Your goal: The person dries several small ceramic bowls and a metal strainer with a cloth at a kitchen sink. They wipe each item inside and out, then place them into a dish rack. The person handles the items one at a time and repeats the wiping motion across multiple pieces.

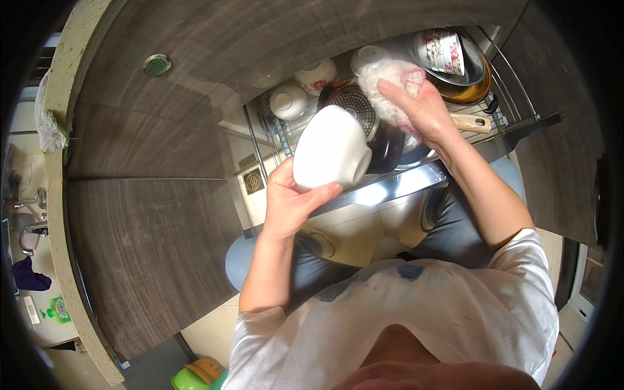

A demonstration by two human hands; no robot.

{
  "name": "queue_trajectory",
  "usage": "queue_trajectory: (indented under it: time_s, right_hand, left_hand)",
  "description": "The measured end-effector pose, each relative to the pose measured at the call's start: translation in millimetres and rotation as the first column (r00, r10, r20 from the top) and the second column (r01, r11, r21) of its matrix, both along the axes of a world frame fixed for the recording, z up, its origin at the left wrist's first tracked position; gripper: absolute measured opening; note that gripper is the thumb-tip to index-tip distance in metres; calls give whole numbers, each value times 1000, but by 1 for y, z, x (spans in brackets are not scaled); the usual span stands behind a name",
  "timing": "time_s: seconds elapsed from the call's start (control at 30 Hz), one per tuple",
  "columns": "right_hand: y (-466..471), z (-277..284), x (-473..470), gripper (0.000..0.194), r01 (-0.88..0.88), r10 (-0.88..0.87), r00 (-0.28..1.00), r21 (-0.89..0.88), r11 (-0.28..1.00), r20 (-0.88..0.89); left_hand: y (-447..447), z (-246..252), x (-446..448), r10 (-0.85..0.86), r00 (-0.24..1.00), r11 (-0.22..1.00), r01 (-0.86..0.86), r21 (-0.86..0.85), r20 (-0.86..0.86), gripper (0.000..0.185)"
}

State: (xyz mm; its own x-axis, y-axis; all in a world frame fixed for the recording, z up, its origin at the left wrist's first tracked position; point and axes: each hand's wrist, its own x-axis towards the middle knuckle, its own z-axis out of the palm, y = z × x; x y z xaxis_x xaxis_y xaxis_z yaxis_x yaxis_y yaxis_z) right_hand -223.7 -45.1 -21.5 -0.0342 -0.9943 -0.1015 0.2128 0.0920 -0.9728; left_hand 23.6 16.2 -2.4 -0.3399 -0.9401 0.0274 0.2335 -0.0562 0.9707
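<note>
My left hand (292, 197) grips a white bowl (329, 148) by its edge, the bowl tilted on its side with its foot towards the lower right. To its right, my right hand (424, 109) holds a bunched white and pink cloth (390, 90), apart from the bowl. Both are above a pulled-out wire drawer basket (509, 97). In the basket are an upside-down white bowl (288, 102), a floral bowl (317, 75), stacked floral bowls (440, 51) inside metal and amber basins, a perforated metal utensil (353, 105) and dark cookware partly hidden below my hands.
The drawer's shiny front edge (380, 190) crosses between my knees and the basket. Dark wood-grain cabinet panels (156, 243) stand on the left. Beyond them run a speckled counter edge (61, 195), a faucet (34, 231) and a green pump bottle (59, 310). Green and orange containers (190, 378) sit at the bottom left.
</note>
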Motion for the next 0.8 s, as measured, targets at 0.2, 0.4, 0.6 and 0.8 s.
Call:
queue_trajectory:
  time_s: [0.2,0.4,0.6,0.8]
  right_hand:
    - [35,6,50,36,-170,-119,924,-670,723,-363]
    - [21,3,50,41,-356,-308,753,-754,553,-581]
    - [17,-2,50,38,-155,-332,836,-769,620,-436]
    - [49,5,63,27,-525,-241,686,-696,489,-687]
  left_hand:
    - [-5,-16,-8,149,938,986,-116,-123,312,36]
    - [2,-18,-16,124,949,991,-101,-93,291,32]
    - [5,-17,-19,159,932,984,-121,-133,326,34]
    - [4,-27,-9,192,959,976,-163,-146,207,40]
